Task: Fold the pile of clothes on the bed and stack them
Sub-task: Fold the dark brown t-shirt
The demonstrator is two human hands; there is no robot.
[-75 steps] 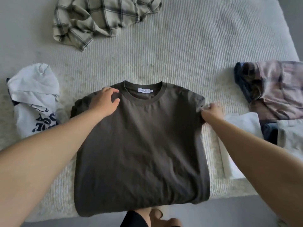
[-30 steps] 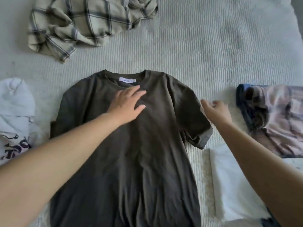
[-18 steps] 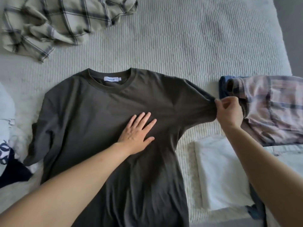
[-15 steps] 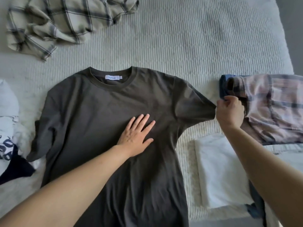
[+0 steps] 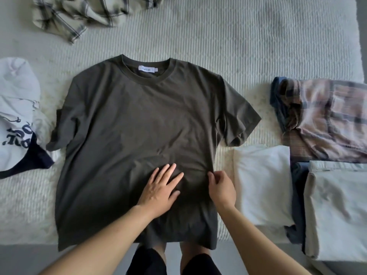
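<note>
Soft dim daylight, wide-angle edge distortion

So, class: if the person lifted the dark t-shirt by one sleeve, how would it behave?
The dark t-shirt would probably hang limp, since it lies flat and wrinkles near the left hand. It likely weighs little, being thin single-layer cloth. It may drag rather than slide on the ribbed bed cover, and its hem already droops over the edge.
</note>
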